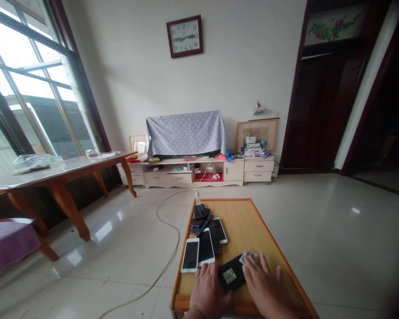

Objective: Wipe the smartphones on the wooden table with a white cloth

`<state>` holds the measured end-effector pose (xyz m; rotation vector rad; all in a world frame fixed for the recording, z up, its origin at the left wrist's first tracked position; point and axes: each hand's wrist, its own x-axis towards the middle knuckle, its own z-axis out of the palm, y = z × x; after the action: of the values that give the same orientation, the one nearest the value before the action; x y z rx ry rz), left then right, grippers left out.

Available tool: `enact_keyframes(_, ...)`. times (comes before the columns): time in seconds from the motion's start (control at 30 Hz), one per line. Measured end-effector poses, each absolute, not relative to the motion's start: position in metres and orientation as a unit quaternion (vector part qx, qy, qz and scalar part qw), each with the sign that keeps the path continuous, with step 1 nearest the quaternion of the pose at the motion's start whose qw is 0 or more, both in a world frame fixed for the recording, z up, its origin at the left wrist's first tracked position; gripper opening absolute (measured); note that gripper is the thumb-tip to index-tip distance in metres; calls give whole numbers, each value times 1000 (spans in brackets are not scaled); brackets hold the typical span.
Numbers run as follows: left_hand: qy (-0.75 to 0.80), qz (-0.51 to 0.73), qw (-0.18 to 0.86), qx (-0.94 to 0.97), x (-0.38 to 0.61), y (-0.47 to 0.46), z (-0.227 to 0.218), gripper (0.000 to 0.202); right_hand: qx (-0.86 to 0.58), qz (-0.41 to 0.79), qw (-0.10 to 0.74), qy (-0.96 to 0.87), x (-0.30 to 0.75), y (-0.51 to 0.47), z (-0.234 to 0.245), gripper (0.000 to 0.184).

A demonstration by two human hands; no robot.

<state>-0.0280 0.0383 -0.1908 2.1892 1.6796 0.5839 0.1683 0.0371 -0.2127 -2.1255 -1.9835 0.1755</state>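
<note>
A black phone point(233, 273) with a pale square label lies on the small wooden table point(249, 221) in front of me. My left hand point(206, 285) is at its left edge, fingers closed and thumb low against its near side. My right hand point(261, 283) presses a crumpled whitish cloth point(245, 256) onto the phone's upper right end, fingers stretched forward over it. Past my left hand lie a white phone point(190, 255) and a larger white-framed phone point(206, 248). Farther up, several dark phones point(199, 221) overlap in a loose row.
A clear pump bottle point(197, 197) stands at the table's far left corner. A cable point(177, 241) runs across the tiled floor on the left. Beyond are a long dining table point(83, 166) and a low cabinet point(169, 178) bearing a cloth-covered shape point(186, 133).
</note>
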Motion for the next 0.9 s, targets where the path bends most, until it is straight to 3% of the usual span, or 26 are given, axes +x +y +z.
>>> enact_keyframes(0.27,597,174,163,766,-30,42,-199,56,-592,161,99,-783,130,12,-204,56)
enact_keyframes(0.5,592,182,140,772,-29,39,-194,62,-721,85,112,-679,180,35,-205,56)
enact_keyframes(0.73,600,156,154,769,-29,40,-194,57,-624,132,113,-762,137,6,-217,51)
enact_keyframes(0.9,588,193,132,774,-27,39,-197,62,-682,104,130,-712,166,9,-200,55)
